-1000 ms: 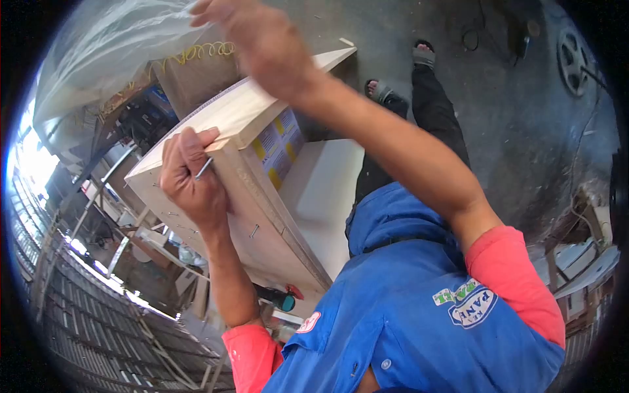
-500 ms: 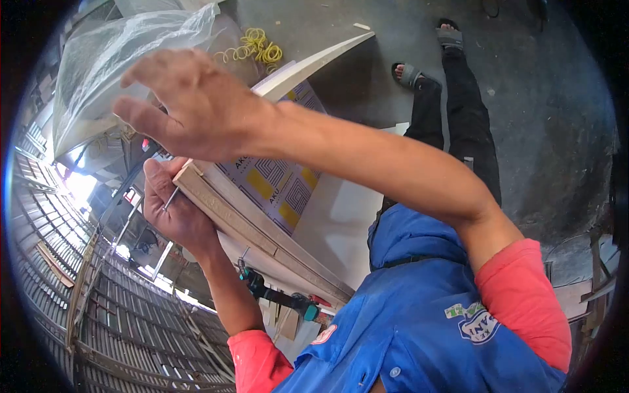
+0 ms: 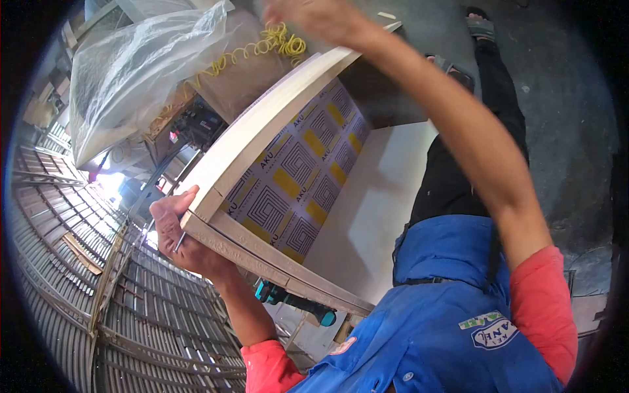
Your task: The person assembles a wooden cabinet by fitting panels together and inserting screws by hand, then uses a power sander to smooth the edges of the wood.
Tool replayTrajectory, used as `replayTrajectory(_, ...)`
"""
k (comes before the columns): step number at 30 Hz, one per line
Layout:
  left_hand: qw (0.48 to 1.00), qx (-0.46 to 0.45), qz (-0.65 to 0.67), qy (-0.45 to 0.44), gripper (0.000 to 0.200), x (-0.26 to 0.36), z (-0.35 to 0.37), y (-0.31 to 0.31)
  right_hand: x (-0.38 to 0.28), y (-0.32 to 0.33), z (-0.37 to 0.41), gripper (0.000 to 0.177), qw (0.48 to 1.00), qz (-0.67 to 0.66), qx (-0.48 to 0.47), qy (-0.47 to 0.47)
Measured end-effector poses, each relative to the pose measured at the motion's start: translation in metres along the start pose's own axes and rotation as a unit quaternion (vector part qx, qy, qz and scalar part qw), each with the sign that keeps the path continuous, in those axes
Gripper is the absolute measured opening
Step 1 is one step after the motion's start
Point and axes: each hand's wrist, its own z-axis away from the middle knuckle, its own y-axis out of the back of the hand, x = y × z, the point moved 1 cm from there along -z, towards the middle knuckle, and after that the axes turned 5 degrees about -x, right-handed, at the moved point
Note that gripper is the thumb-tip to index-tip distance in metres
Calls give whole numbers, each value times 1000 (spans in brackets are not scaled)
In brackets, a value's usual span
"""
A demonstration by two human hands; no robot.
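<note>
My left hand [image 3: 187, 245] is closed around the near corner of a pale wooden frame [image 3: 262, 131]. A thin metal pin, perhaps a screw or nail [image 3: 179, 243], sticks out beside its fingers. Lined with printed "AKU" sheeting [image 3: 298, 177], the frame has a white panel [image 3: 373, 190] along its inner side. My right hand [image 3: 318, 19] is raised past the frame's far end at the top edge of the view, blurred and partly cut off, so its fingers cannot be made out. Below the frame's near edge shows a teal and black cordless drill [image 3: 295, 303].
Clear plastic sheeting [image 3: 131, 72] drapes over things at the upper left. A coiled yellow air hose [image 3: 282, 40] lies by the frame's far side, and a dark power tool [image 3: 196, 124] sits behind it. Corrugated metal sheeting [image 3: 157, 327] spans the lower left.
My right hand has swung away from above the frame's corner, up and to the right. The frame appears turned, showing more of its printed lining. My left hand keeps its grip.
</note>
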Motion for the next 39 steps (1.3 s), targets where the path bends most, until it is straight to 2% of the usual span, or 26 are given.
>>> replayTrajectory(1, 998, -14, -31, -45, 28, -2, 0, 1, 24, -1, 10, 57, 998, -23, -6, -55)
replayTrajectory(3, 996, -22, -74, -48, 24, 3, 0, 1, 8, 26, 11, 54, 953, 6, -140, -270)
replayTrajectory(4, 997, -22, -67, -35, 24, 5, 0, 0, 17, 30, 6, 54, 953, 2, -140, -270)
replayTrajectory(6, 997, -24, -65, -21, 24, 6, -1, -1, 36, 28, -2, 59, 939, 24, -253, -231)
replayTrajectory(9, 997, -11, -70, -24, 25, 4, 0, 0, 66, 1, 18, 61, 887, 24, -361, -285)
replayTrajectory(12, 997, -26, -56, -46, 25, 1, -3, 0, 85, -26, 56, 63, 792, 48, -479, -376)
replayTrajectory(15, 998, -27, -40, -46, 29, 3, 1, 1, 107, -25, 45, 66, 661, 2, -548, -512)
replayTrajectory(16, 997, -25, -58, -43, 30, 3, 1, 1, 157, -12, 45, 84, 744, -193, -443, -462)
replayTrajectory(17, 996, -21, -74, -41, 31, 3, 0, 1, 153, -14, 68, 84, 744, -193, -443, -462)
replayTrajectory(19, 994, -22, -83, -62, 31, 2, 0, 4, 139, -41, 114, 88, 787, 64, -498, -359)
replayTrajectory(20, 992, -26, -93, -79, 31, 0, 0, 2, 153, -51, 117, 78, 796, 94, -515, -303)
replayTrajectory(21, 992, -25, -92, -80, 31, 1, 0, 0, 133, -39, 95, 78, 797, 95, -515, -302)
replayTrajectory(23, 1000, -1, 27, 2, 27, 3, 0, -2, 63, 2, 41, 69, 725, 18, -448, -523)
replayTrajectory(24, 1000, -3, 24, 4, 27, 5, 2, -1, 128, -25, 74, 94, 817, -39, -305, -488)
replayTrajectory(25, 1000, -2, -19, -3, 25, 8, 3, -2, 124, -32, 87, 94, 818, -38, -306, -486)
replayTrajectory(27, 998, 2, -54, -18, 22, 9, 0, -6, 105, -33, 98, 95, 740, -8, -492, -459)
replayTrajectory(29, 998, -6, -57, -31, 17, 12, 1, -6, 101, -33, 85, 92, 739, -8, -499, -453)
replayTrajectory(31, 999, 6, -28, -20, 16, 13, 1, -10, 49, -24, 39, 86, 854, 21, -372, -363)
replayTrajectory(32, 1000, 16, 1, -7, 15, 13, 1, -12, 33, -24, 28, 70, 938, -12, -263, -224)
replayTrajectory(33, 1000, 18, 1, -10, 15, 13, 0, -12, 5, -40, -5, 51, 973, 203, 2, 107)
replayTrajectory(34, 1000, 14, -10, -19, 17, 12, 0, -13, -70, -8, -32, 39, 988, 146, 41, 5)
replayTrajectory(35, 999, 7, -22, -28, 20, 12, 1, -12, -124, 63, -66, 42, 967, -152, -166, -118)
replayTrajectory(36, 999, 6, -24, -29, 20, 12, 2, -11, -162, 46, -65, 42, 983, -115, -59, -134)
replayTrajectory(37, 999, 24, 46, 18, 27, 10, 4, -9, -191, 15, -67, 43, 985, -76, 48, -147)
replayTrajectory(38, 990, 42, 117, 63, 33, 9, 5, -8, -210, -29, -60, 47, 988, -34, 118, -98)
replayTrajectory(39, 990, 42, 120, 61, 33, 10, 8, -7, -219, -66, -52, 51, 981, 10, 187, -49)
